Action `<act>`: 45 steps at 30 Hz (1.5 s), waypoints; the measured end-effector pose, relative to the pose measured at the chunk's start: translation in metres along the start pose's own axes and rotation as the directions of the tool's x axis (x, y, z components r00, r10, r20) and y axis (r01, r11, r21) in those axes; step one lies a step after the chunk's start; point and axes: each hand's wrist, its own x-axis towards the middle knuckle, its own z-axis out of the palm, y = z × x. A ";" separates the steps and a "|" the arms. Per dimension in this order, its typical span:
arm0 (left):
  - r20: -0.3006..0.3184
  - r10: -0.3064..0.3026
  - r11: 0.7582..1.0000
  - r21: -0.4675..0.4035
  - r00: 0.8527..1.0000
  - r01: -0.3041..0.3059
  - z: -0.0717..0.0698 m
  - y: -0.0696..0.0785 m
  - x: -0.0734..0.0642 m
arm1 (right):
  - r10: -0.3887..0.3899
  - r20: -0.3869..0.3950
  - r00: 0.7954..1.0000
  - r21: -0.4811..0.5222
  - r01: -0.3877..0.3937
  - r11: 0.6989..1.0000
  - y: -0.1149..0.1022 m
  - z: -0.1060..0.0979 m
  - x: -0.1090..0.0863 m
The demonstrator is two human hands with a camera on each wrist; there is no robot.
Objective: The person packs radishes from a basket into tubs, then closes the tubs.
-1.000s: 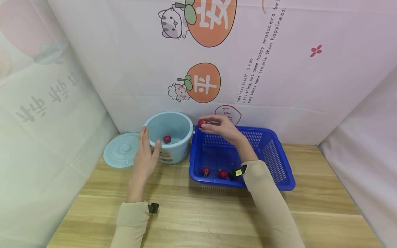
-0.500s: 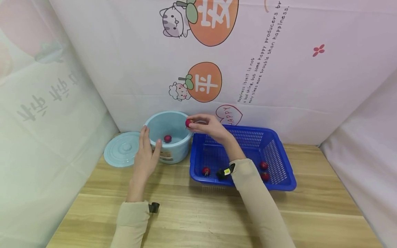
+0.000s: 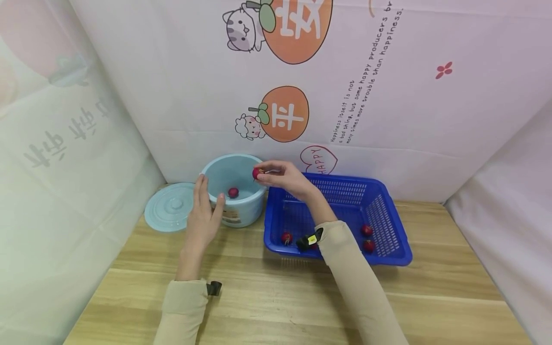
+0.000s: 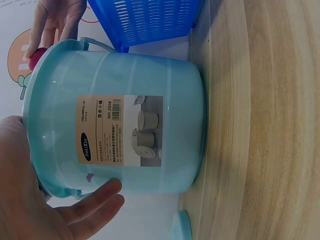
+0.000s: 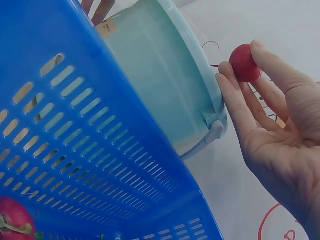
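My right hand (image 3: 282, 178) pinches a small red radish (image 5: 244, 63) between thumb and fingertips, at the right rim of the light blue bucket (image 4: 142, 80). A thin root trails from this radish. Inside the bucket, on its floor, lies another radish (image 3: 233, 192). My left hand (image 3: 202, 215) rests against the bucket's near left side, its fingers fairly straight and its thumb apart from them. In the left wrist view this hand reaches over the rim and along the wall. Several more radishes, one of them this radish (image 3: 367, 230), lie in the blue basket (image 3: 388, 201); my right wrist partly covers one.
The bucket's round lid (image 3: 170, 208) lies on the wooden table (image 3: 267, 297) at the bucket's left. The basket stands close on the bucket's right, below my right forearm. A printed cloth wall (image 3: 388, 96) rises right behind both containers.
My right hand has moved left with the radish, from above the basket's corner to the bucket's rim. The left hand has stayed where it was.
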 end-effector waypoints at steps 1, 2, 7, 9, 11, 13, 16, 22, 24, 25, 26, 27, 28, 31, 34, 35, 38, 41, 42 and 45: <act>0.001 -0.003 1.000 0.001 1.000 0.003 0.000 0.000 0.000 | -0.001 0.003 1.000 -0.003 0.001 1.000 0.000 0.000 0.000; 0.002 -0.004 1.000 0.000 1.000 0.004 0.000 -0.001 0.000 | -0.001 0.005 1.000 -0.007 0.001 1.000 0.000 0.000 0.000; 0.001 -0.005 1.000 -0.005 1.000 0.005 0.000 -0.001 -0.001 | -0.006 0.012 1.000 -0.045 0.007 0.999 0.001 0.000 0.000; -0.002 -0.002 1.000 -0.005 1.000 0.002 0.000 -0.001 -0.001 | -0.008 0.012 1.000 -0.064 0.008 0.998 0.000 0.001 0.000; -0.001 -0.001 1.000 -0.006 1.000 0.001 0.000 0.000 -0.001 | -0.007 0.011 1.000 -0.078 0.008 0.997 -0.001 0.001 -0.001; 0.002 -0.003 1.000 -0.006 1.000 0.003 -0.001 0.000 -0.001 | -0.005 0.011 1.000 -0.091 0.006 0.996 -0.002 0.001 -0.002; 0.008 -0.007 1.000 -0.012 1.000 0.007 -0.001 0.001 -0.001 | 0.002 0.008 1.000 -0.098 -0.001 0.995 -0.004 0.001 -0.003; 0.003 0.003 1.000 -0.015 1.000 -0.003 0.001 0.001 0.000 | 0.010 0.003 1.000 -0.112 -0.009 0.994 -0.004 0.000 -0.002; 0.006 0.003 1.000 -0.014 1.000 -0.003 0.001 0.001 -0.001 | 0.006 0.007 1.000 -0.140 -0.005 0.990 -0.004 0.000 -0.001; 0.008 0.002 1.000 -0.015 1.000 -0.002 0.000 0.002 -0.001 | 0.003 0.011 1.000 -0.163 -0.001 0.987 -0.005 0.001 -0.001; 0.011 -0.003 1.000 -0.016 1.000 0.004 0.000 0.002 -0.001 | 0.000 0.018 1.000 -0.184 0.003 0.983 -0.006 0.001 0.000; 0.012 -0.006 1.000 -0.015 1.000 0.006 0.000 0.002 -0.001 | -0.004 0.028 1.000 -0.206 0.010 0.979 -0.008 0.002 0.001; 0.013 -0.011 1.000 -0.014 1.000 0.011 -0.001 0.002 -0.002 | -0.006 0.038 0.999 -0.234 0.015 0.972 -0.010 0.002 0.002; 0.014 -0.016 1.000 -0.015 1.000 0.016 -0.001 0.003 -0.002 | -0.009 0.072 0.997 -0.317 0.031 0.948 -0.018 0.005 0.005; 0.014 -0.012 1.000 -0.017 1.000 0.012 -0.001 0.003 -0.001 | -0.002 0.099 0.995 -0.389 0.040 0.920 -0.025 0.006 0.008; 0.015 -0.010 1.000 -0.017 1.000 0.011 -0.002 0.003 -0.001 | 0.000 0.107 0.994 -0.409 0.044 0.911 -0.027 0.006 0.010; 0.016 -0.010 1.000 -0.019 1.000 0.010 -0.002 0.002 0.000 | -0.001 0.135 0.991 -0.458 0.063 0.887 -0.031 0.006 0.015; 0.016 -0.010 1.000 -0.018 1.000 0.010 -0.002 0.002 0.000 | -0.001 0.163 0.987 -0.504 0.084 0.859 -0.033 0.006 0.020; 0.016 -0.011 1.000 -0.015 1.000 0.011 -0.002 0.002 0.000 | 0.000 0.170 0.985 -0.518 0.089 0.851 -0.034 0.006 0.021; 0.017 -0.010 1.000 -0.009 1.000 0.010 -0.003 0.002 -0.001 | 0.011 0.180 0.984 -0.547 0.090 0.833 -0.037 0.008 0.023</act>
